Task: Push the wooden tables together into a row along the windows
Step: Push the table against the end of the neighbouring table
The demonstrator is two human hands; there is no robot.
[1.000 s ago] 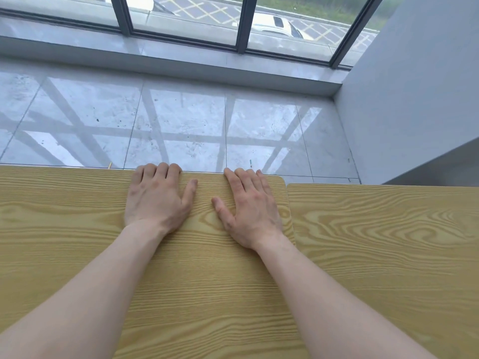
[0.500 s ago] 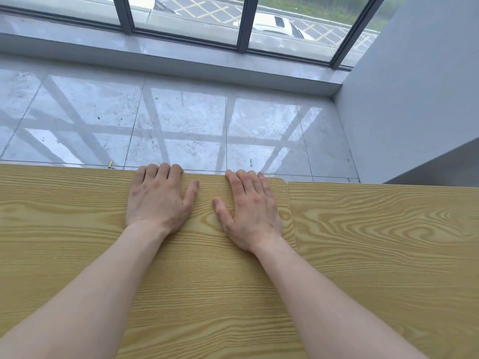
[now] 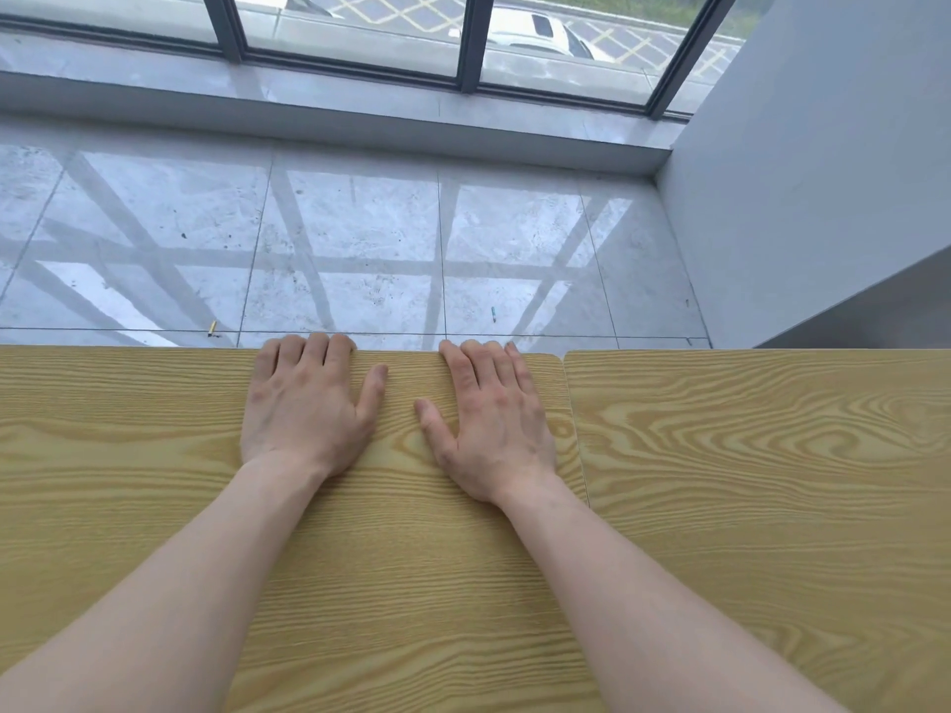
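Two light wooden tables stand side by side below me. The left table [image 3: 128, 455] fills the left and middle of the view; the right table [image 3: 772, 481] meets it along a thin seam, their far edges nearly level. My left hand [image 3: 303, 409] and my right hand [image 3: 494, 424] lie flat, palms down, on the left table, fingertips at its far edge. My right hand is close to the seam. Neither hand holds anything.
Glossy grey floor tiles [image 3: 360, 249] stretch between the tables and a low sill [image 3: 360, 126] under the windows [image 3: 350, 28]. A grey wall [image 3: 823, 172] closes the right side. Two small bits lie on the floor, a yellow one [image 3: 212, 329] and a teal one [image 3: 493, 314].
The left table's far edge has crept forward toward the windows, coming level with the right table's edge. My hands stay flat in the same place on it.
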